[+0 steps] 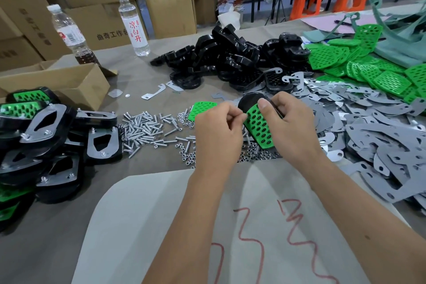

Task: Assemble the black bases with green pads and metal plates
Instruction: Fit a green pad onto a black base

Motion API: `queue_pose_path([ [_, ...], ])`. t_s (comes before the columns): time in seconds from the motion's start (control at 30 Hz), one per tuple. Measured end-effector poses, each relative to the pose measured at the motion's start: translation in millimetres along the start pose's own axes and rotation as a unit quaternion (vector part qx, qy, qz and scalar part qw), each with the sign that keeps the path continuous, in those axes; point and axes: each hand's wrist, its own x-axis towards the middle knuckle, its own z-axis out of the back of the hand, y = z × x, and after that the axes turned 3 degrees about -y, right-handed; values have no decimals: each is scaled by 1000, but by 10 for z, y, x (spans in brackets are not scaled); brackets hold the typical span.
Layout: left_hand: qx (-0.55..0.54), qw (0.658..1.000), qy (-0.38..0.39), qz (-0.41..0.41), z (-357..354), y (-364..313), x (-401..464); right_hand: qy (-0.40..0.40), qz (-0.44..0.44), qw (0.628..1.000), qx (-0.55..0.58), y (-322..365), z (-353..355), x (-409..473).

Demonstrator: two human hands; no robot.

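The perforated green plastic pad (258, 123) sits on a black plastic base (250, 99) that is held above the table, over the loose fasteners, at the centre of the view. The base shows as a rounded dark edge behind the top of the pad. The right hand (288, 122) grips this pair from the right side, thumb pressed on the pad's upper edge and the fingers curled behind the base. The left hand (219, 129) is just left of the pad, its fingers bunched narrowly at the pad's left edge; whether they pinch a small part cannot be told.

A second green perforated pad (202, 109) lies flat on the table beyond the left hand. Silver screws (147, 129) and small hex nuts (186, 154) are scattered below and to the left of the hands. Grey flat metal plates (373, 136) form a wide heap on the right. A pile of black bases (230, 57) lies further back, with a heap of loose green pads (368, 62) at the far right. Finished assemblies (46, 136), black with green pads and metal plates bolted on, are stacked at the left edge beside an open cardboard box (69, 83). Two clear plastic bottles (133, 25) stand behind the box, in front of stacked cartons (170, 14)
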Motion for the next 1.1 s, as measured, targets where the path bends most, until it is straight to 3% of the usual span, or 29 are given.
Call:
queue_pose_path([
  [0.13, 73, 995, 23, -68, -10, -60, -27, 12, 15, 1000, -19, 8, -2, -10],
  [0.27, 4, 1000, -2, 2, -27, -38, -1, 13, -16, 1000, 20, -11, -2, -12],
  [0.4, 2, 999, 21, -30, -44, -85, -16, -1, -30, 999, 34, -24, 17, -1],
  [0.47, -109, 993, 29, 44, -48, -102, -5, -6, -38, 996, 75, -9, 33, 5],
  [0.53, -232, 959, 29, 161, -16, -80, 19, 3, -37, 992, 120, 26, 46, 6],
  [0.63, -297, 907, 106, 278, 54, -12, 45, 20, -14, 989, 148, 46, 60, -8],
  [0.73, -325, 890, 131, 291, 59, -8, 46, 40, -8, 986, 163, 52, 54, -15],
  [0.87, -341, 899, 50, 269, 66, -23, 90, 67, -44, 976, 203, 74, 49, -14],
  [0.9, -340, 898, 14, 279, 88, -11, 115, 58, -49, 981, 176, 71, 48, -14],
  [0.97, -313, 899, -64, 300, 147, 60, 159, 61, -2, 998, -20, 20, 46, 9],
  [1.03, -300, 893, -118, 313, 192, 127, 182, 129, 48, 959, -247, 12, 1, -9],
  [1.1, -296, 887, -147, 323, 204, 170, 185, 190, 76, 916, -345, 54, -80, -51],
])
